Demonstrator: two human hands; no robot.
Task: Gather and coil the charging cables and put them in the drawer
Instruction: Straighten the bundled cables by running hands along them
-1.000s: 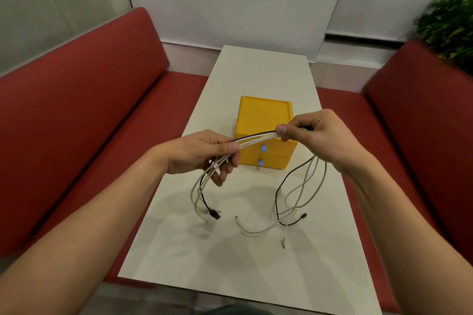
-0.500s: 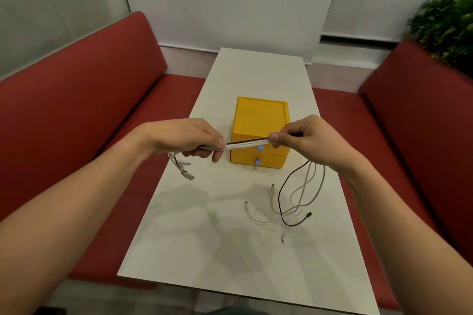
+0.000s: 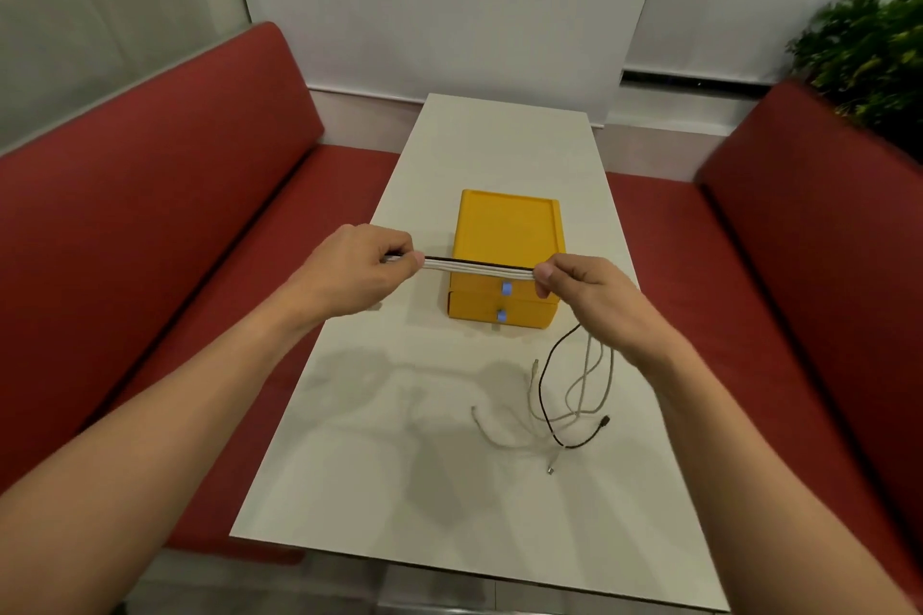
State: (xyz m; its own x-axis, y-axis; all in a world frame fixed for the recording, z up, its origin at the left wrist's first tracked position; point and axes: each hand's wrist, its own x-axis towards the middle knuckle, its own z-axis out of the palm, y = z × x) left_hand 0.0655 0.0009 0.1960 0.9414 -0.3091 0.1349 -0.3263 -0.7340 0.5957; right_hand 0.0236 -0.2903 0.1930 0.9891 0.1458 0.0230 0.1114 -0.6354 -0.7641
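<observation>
A bundle of charging cables (image 3: 479, 266), several white and one black, is stretched straight between my two hands above the table. My left hand (image 3: 357, 272) grips one end of the bundle in a fist. My right hand (image 3: 582, 290) pinches the bundle on the right, and the loose tails (image 3: 574, 395) hang below it onto the table, plugs lying free. Behind the stretched cables stands a yellow drawer box (image 3: 509, 235) with two shut drawers, each with a small blue handle (image 3: 501, 315).
The white table (image 3: 449, 489) is narrow, with its near edge low in view. Red bench seats (image 3: 150, 215) run along both sides. A green plant (image 3: 869, 50) stands at the far right behind the right bench.
My left hand slid left and up along the bundle, drawing the cables taut; the short ends that hung below it are now hidden in the fist. The tails on the right shifted slightly.
</observation>
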